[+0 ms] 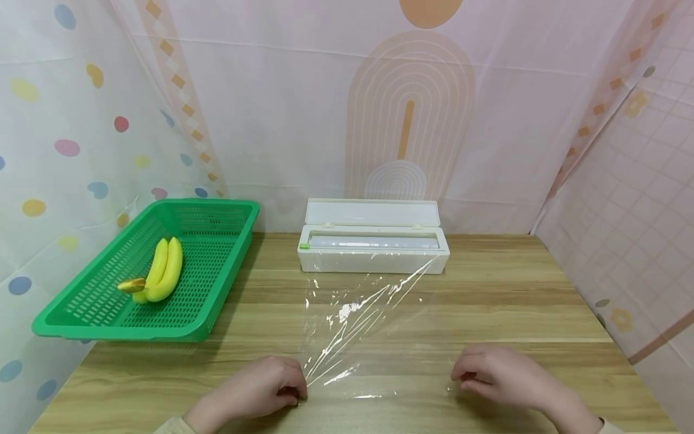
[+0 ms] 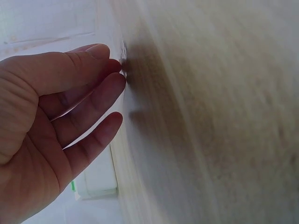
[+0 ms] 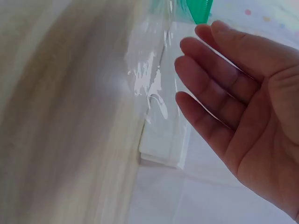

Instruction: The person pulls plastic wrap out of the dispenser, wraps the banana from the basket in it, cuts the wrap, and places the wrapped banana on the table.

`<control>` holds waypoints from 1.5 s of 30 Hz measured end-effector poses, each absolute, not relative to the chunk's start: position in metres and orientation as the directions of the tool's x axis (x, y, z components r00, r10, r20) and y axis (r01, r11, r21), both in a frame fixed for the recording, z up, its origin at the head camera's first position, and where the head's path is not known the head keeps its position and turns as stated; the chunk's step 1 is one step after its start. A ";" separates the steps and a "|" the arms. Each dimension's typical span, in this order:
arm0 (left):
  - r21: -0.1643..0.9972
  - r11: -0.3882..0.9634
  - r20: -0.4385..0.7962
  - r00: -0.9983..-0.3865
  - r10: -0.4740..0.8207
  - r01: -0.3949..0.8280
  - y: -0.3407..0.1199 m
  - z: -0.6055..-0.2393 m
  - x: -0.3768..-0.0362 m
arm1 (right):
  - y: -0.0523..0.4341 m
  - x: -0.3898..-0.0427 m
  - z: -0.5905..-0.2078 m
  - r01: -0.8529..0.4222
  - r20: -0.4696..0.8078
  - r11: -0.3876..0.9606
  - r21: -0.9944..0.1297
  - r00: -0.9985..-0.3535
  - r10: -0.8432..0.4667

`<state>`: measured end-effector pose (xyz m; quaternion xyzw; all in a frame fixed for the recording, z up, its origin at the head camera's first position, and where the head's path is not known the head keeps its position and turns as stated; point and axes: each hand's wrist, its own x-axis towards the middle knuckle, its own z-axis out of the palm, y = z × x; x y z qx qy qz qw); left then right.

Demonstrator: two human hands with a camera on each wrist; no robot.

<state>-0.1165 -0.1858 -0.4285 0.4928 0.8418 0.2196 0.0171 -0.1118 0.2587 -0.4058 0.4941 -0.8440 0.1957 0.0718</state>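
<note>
A sheet of clear plastic wrap (image 1: pixel 374 337) runs over the wooden table from a white wrap dispenser (image 1: pixel 374 260), its lid up and a roll inside. Shiny creases slant across the sheet toward its near left corner. At that corner is my left hand (image 1: pixel 265 386), fingers bent loosely. In the left wrist view, the fingertips (image 2: pixel 117 84) of this hand meet the film and tabletop, with the thumb beside the index finger. My right hand (image 1: pixel 504 374) hovers at the sheet's right edge. Its fingers (image 3: pixel 201 79) are relaxed and spread, with nothing between them in the right wrist view.
A green plastic basket (image 1: pixel 225 295) stands at the left, holding yellow bananas (image 1: pixel 165 271) with a golden stem end. Patterned cloth (image 1: pixel 282 120) hangs behind the table and along both sides. The dispenser sits near the table's back edge.
</note>
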 end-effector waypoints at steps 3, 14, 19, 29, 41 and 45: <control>0.388 0.421 0.186 -0.517 0.835 0.820 -0.186 -0.428 -0.116 | 0.258 -0.117 -0.404 -0.862 0.337 0.433 -0.263 -0.502 -0.796; 0.398 0.418 0.182 -0.517 0.836 0.816 -0.187 -0.429 -0.116 | 0.251 -0.141 -0.411 -0.779 0.348 0.611 -0.141 -0.617 -0.706; 0.398 0.412 0.194 -0.514 0.836 0.820 -0.186 -0.429 -0.116 | 0.249 -0.148 -0.419 -0.742 0.291 0.658 -0.130 -0.663 -0.690; 0.398 0.415 0.196 -0.518 0.833 0.818 -0.187 -0.429 -0.115 | 0.245 -0.150 -0.424 -0.704 0.166 0.700 -0.120 -0.710 -0.685; 0.417 0.417 0.243 -0.541 0.805 0.808 -0.191 -0.422 -0.118 | 0.242 -0.146 -0.423 -0.681 0.150 0.723 -0.119 -0.732 -0.665; 0.398 0.433 0.297 -0.560 0.774 0.809 -0.195 -0.414 -0.122 | 0.241 -0.144 -0.423 -0.665 0.138 0.737 -0.121 -0.746 -0.651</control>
